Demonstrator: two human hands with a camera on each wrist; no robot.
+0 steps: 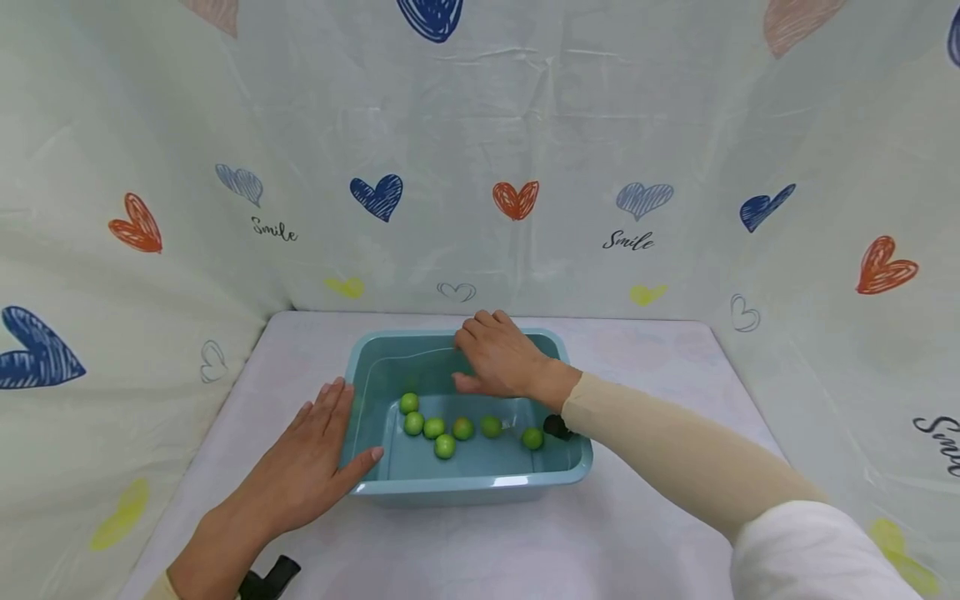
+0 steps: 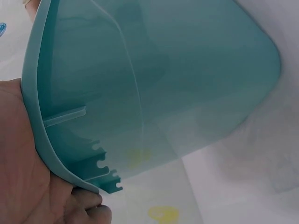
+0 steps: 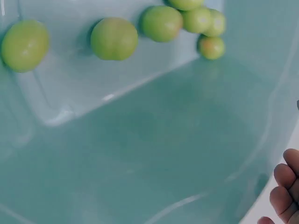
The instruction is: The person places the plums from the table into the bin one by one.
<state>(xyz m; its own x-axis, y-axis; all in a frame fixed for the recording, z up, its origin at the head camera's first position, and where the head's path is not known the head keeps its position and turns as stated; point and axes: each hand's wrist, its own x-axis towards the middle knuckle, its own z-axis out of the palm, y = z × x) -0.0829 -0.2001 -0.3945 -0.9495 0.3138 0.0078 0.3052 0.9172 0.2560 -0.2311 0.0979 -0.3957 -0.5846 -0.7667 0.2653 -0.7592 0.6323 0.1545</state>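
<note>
A pale teal plastic basin [image 1: 472, 481] stands in front of me. Several small round green fruits [image 1: 445, 447] lie on its floor, mostly left and centre; close up, one fruit [image 3: 114, 39] has a faint reddish blush. My left hand [image 1: 315, 458] rests against the basin's left side, fingers straight, thumb over the near left corner. In the left wrist view its palm lies along the outer rim [image 2: 31, 98]. My right hand [image 1: 502, 358] reaches across the basin to the far rim, thumb apart from the fingers. Its fingertips [image 3: 282, 198] show just beyond the rim in the right wrist view.
The basin sits on a table with a whitish cover [image 1: 645, 400]. Behind and at both sides hangs a pale sheet [image 1: 465, 125] printed with hearts and the word "Smile". A black wrist device [image 1: 270, 579] shows at the left wrist, another [image 1: 557, 427] under the right.
</note>
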